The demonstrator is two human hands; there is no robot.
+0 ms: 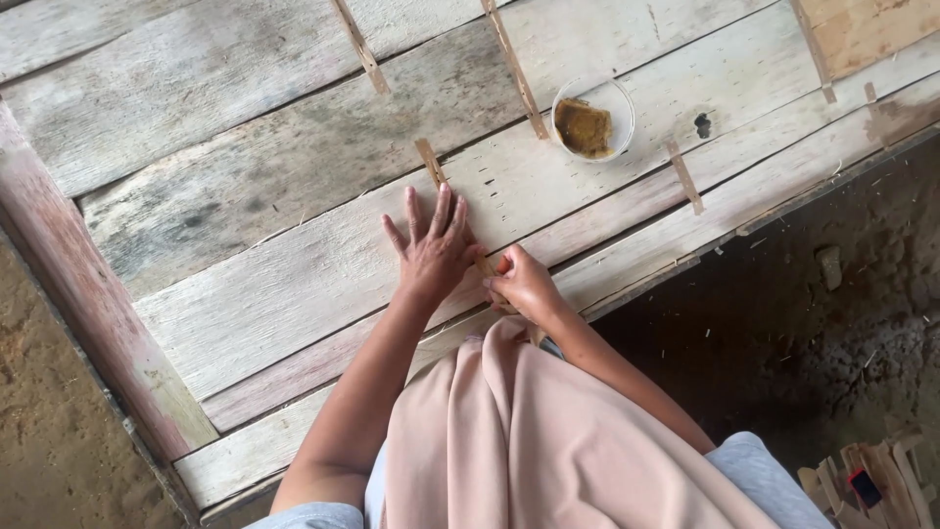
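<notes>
Pressed left hand [431, 250] flat, fingers spread, on strip [432, 167] laid on planks [294, 274]; pinched strip's near end with right hand [524, 284]. Noted bowl [592, 118] well apart.

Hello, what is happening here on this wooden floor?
A person presses the left hand flat on a thin wooden strip that lies across weathered planks. The right hand pinches the strip's near end. More strips lie farther up, beside a clear cup holding something brown.
</notes>
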